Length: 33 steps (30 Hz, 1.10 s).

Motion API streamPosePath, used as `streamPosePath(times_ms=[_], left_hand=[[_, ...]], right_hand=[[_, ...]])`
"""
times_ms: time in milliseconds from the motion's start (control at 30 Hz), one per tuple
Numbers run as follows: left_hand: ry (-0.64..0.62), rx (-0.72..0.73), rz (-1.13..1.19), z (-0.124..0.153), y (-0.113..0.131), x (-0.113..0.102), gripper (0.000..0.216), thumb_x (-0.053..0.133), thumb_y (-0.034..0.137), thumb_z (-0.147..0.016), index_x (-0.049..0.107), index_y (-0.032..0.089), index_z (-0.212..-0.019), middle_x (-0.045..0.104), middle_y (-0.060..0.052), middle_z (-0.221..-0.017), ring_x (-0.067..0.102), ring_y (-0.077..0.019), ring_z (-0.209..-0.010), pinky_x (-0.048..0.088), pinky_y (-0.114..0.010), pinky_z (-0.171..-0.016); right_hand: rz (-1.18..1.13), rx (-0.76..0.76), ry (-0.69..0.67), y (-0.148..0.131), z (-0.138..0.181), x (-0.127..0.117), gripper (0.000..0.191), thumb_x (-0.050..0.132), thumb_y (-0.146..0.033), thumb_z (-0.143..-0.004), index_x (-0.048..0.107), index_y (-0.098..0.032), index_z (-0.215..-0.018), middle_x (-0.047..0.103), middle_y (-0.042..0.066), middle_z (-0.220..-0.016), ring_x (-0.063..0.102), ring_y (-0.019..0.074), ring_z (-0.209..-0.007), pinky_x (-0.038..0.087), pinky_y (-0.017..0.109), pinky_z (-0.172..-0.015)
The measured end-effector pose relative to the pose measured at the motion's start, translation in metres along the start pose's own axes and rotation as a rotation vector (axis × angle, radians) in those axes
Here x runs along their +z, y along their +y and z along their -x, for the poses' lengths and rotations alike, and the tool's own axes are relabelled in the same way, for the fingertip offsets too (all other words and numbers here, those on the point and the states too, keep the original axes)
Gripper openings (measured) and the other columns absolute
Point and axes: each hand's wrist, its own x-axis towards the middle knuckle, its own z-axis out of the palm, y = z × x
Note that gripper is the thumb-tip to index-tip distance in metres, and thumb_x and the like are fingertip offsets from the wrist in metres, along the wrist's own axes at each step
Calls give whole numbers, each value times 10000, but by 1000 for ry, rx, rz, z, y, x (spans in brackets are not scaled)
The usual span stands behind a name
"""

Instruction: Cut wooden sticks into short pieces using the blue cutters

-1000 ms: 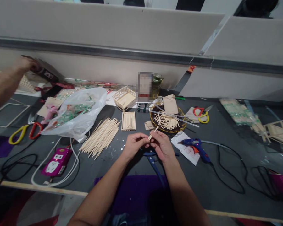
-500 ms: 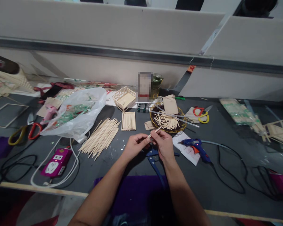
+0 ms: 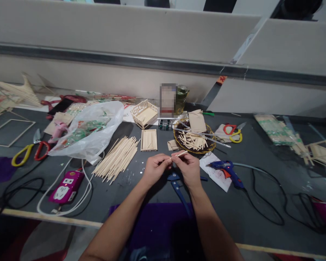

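Note:
Over the dark table, my left hand (image 3: 158,167) and my right hand (image 3: 188,167) meet, both closed. Between their fingertips lies a short wooden stick (image 3: 181,154), its right end showing above my right fingers; whether it is one piece or more I cannot tell. Beneath the hands rests a blue-handled cutter (image 3: 180,192), partly hidden by them. Just beyond is a round basket (image 3: 213,144) with short cut sticks (image 3: 191,139). To the left lie a pile of long wooden sticks (image 3: 116,159) and a small stick-built tray (image 3: 142,141).
A blue glue gun (image 3: 228,172) lies on paper at right, its cord trailing. Scissors (image 3: 235,135) are behind it. At left are a plastic bag (image 3: 84,148), a purple power strip (image 3: 66,186) with cables, and more scissors (image 3: 23,154). A stick-built model (image 3: 143,113) stands at the back.
The stick between my fingers has tipped flatter and points more to the right. A dark object at the far left has gone out of view. My hands stay in nearly the same place.

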Motion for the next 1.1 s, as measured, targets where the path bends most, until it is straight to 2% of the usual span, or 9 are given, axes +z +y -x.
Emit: streamPosePath(times_ms=[167, 333, 433, 533, 633, 767, 967, 1100], left_hand=[[-19, -41, -14, 0, -7, 1, 301, 623, 428, -800, 724, 149, -753, 623, -33, -620, 535, -123, -568, 417, -232, -569], [53, -101, 126, 2, -11, 5, 348, 714, 395, -718, 709, 146, -962, 701, -90, -911, 619, -163, -742, 489, -252, -657], [87, -147, 232, 2, -12, 6, 382, 745, 390, -678, 700, 131, -956, 696, -68, -803, 619, -152, -673, 504, -257, -625], [85, -160, 288, 2, -11, 7, 385, 758, 370, -663, 692, 121, -949, 646, -17, -662, 575, -110, -563, 484, -233, -566], [88, -164, 311, 2, -10, 11, 399, 757, 366, -661, 682, 126, -972, 615, 11, -617, 560, -95, -532, 470, -220, -546], [96, -199, 321, 4, -11, 17, 425, 764, 361, -647, 675, 131, -993, 598, 25, -597, 549, -87, -507, 460, -212, -529], [41, -258, 252, 4, -13, 17, 321, 751, 396, -654, 701, 118, -808, 650, -25, -622, 557, -104, -516, 447, -212, -506], [23, -259, 251, 4, -14, 14, 320, 738, 417, -666, 723, 124, -796, 647, -25, -576, 560, -107, -498, 440, -209, -499]], right_hand=[[-34, 31, 3, 4, 0, -2, 76, 727, -279, -716, 689, -216, -696, 666, -2, -732, 579, 142, -674, 479, 280, -672], [-20, 34, -17, 3, -1, -1, 99, 720, -299, -722, 693, -208, -690, 668, 2, -716, 597, 155, -701, 485, 292, -700], [-21, 56, -41, 2, -1, -1, 104, 728, -311, -708, 704, -211, -697, 675, 7, -727, 601, 163, -704, 490, 293, -682], [-38, 133, -80, 1, -2, -3, 118, 735, -322, -698, 713, -207, -715, 676, 3, -715, 563, 134, -619, 459, 253, -581], [-40, 195, -95, 0, -6, -8, 155, 745, -338, -680, 716, -199, -742, 668, -2, -700, 498, 103, -539, 407, 226, -504], [2, 188, -110, 0, -9, -17, 159, 747, -341, -676, 707, -191, -712, 646, -7, -647, 499, 110, -548, 413, 236, -529], [91, 171, -120, -1, -8, -19, 147, 735, -327, -682, 704, -184, -687, 634, -12, -615, 508, 117, -565, 416, 244, -562], [105, 151, -109, 1, -7, -17, 147, 735, -328, -685, 697, -186, -689, 646, -8, -630, 530, 123, -580, 424, 246, -572]])
